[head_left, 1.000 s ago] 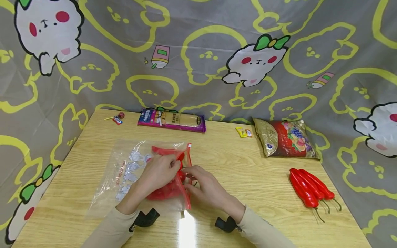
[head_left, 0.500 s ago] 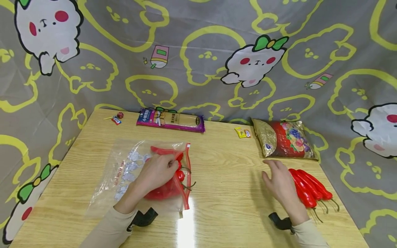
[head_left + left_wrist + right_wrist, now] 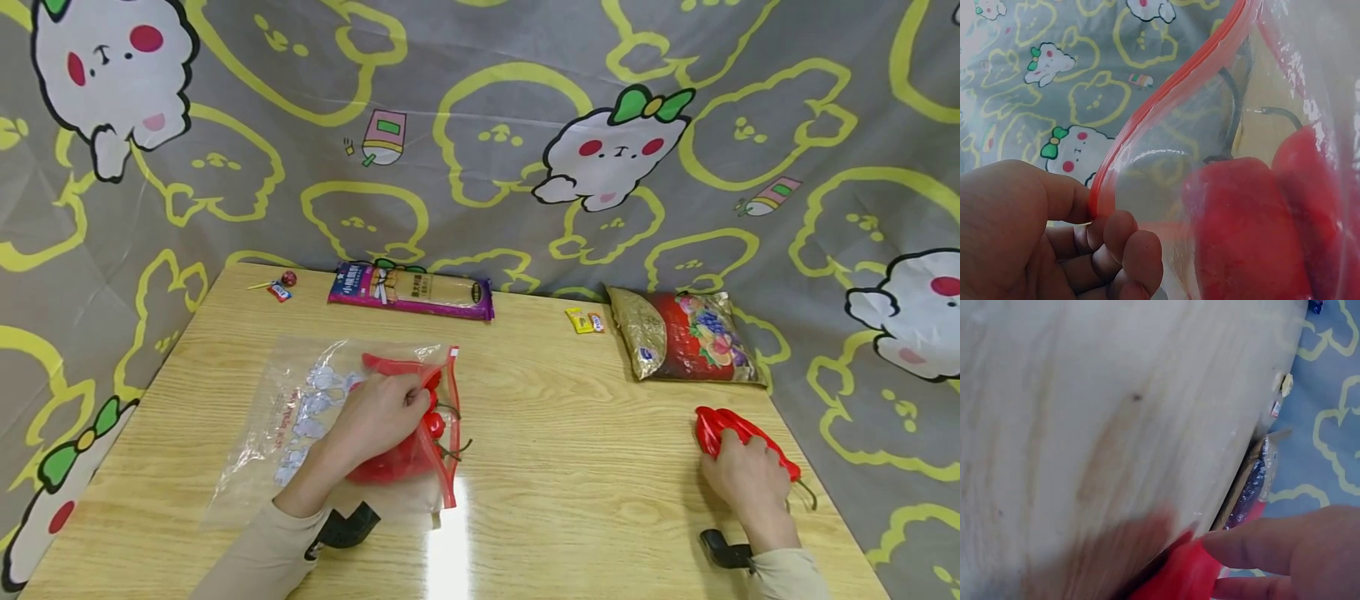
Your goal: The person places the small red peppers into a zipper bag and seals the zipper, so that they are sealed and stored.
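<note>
A clear zip bag (image 3: 255, 433) with a red closure strip lies at the left of the table, its mouth facing right. Several red chili peppers (image 3: 1247, 231) are inside it, their dark stems poking out at the mouth. My left hand (image 3: 382, 417) pinches the bag's red rim between thumb and fingers, holding the mouth apart. Over at the right, my right hand (image 3: 750, 479) has its fingers over loose red chili peppers (image 3: 772, 450) and grips one. In the right wrist view the thumb meets a red pepper (image 3: 1179, 575); its far end is hidden.
At the back lie a purple noodle packet (image 3: 411, 292), small wrapped candies (image 3: 581, 321) and a gold-and-red bag (image 3: 682, 337). A lollipop (image 3: 288, 277) and a blue-red candy (image 3: 280, 292) sit at the back left. A patterned cloth (image 3: 480, 167) stands behind the table.
My right hand has left the bag's mouth, swung across to the right and come down on the loose peppers. The left hand keeps its pinch on the bag's rim.
</note>
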Action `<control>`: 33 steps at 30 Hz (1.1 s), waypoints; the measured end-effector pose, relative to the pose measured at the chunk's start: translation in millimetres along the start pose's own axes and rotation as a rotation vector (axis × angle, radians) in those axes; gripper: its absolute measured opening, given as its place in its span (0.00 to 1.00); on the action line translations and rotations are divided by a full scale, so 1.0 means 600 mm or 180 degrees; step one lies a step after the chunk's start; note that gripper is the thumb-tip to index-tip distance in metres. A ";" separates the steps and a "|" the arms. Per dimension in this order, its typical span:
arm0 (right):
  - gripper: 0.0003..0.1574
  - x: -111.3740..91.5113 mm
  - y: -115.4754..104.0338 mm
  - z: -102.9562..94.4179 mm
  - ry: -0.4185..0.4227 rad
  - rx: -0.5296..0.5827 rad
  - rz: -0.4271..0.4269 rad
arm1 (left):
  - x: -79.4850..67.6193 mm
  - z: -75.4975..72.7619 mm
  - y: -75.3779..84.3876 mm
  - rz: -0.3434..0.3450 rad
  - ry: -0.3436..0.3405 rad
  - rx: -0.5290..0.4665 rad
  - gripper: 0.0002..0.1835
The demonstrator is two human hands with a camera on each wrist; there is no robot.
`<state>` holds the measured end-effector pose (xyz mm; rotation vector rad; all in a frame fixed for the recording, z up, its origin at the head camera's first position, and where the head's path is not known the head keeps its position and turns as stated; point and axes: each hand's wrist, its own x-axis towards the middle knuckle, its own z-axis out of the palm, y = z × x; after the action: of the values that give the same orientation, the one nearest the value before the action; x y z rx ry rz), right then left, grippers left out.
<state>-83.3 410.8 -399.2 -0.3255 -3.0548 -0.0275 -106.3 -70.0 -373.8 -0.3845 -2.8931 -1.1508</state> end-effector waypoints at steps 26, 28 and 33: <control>0.24 -0.023 -0.227 -0.036 -0.0118 0.1563 -0.1398 | -0.001 0.000 0.000 0.0088 -0.0002 0.0053 0.15; 0.22 -0.030 -0.262 -0.041 -0.0208 0.1835 -0.1615 | -0.001 0.000 0.001 0.0101 0.0001 0.0057 0.15; 0.19 -0.041 -0.332 -0.051 -0.0317 0.2116 -0.2158 | -0.002 0.001 0.001 0.0146 0.0014 0.0060 0.15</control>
<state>-99.4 209.9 -372.3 0.7500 -2.8698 0.9456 -105.0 -69.4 -373.8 -0.4450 -2.8731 -1.1159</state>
